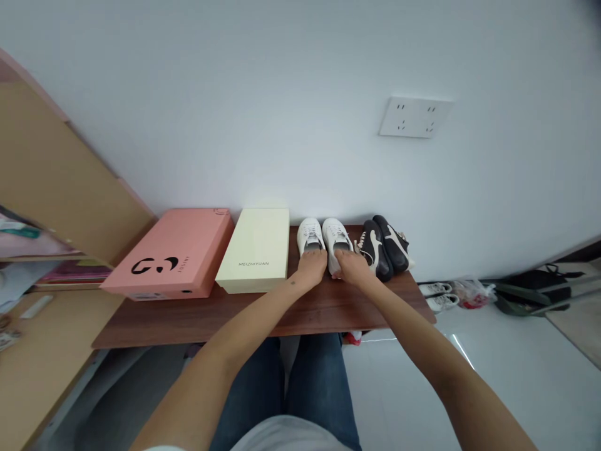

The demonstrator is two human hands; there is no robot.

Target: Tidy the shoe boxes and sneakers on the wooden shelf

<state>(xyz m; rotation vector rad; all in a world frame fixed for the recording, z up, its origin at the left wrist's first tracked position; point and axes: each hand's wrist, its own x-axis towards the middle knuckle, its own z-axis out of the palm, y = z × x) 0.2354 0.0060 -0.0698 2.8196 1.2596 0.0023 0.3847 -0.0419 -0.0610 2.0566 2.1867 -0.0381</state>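
Two white lace-up sneakers stand side by side on a dark brown wooden board [323, 310], toes toward the wall. My left hand [312, 265] is closed at the heel of the left sneaker [309, 230]. At the heel of the right sneaker [332, 230], my right hand [351, 267] grips the back edge. The fingers partly cover both heels. Just right of my right hand sits a pair of black shoes [393, 245] with cream stripes and laces, one leaning against the other.
A cream shoebox [263, 235] and a pink shoebox [181, 241] lie on the board to the left. Beyond them stands a wooden desk [70, 326]. On the floor at right are white shoes [441, 303], a plastic bag [472, 292] and a black bag [535, 287]. A socket plate [416, 118] is on the wall.
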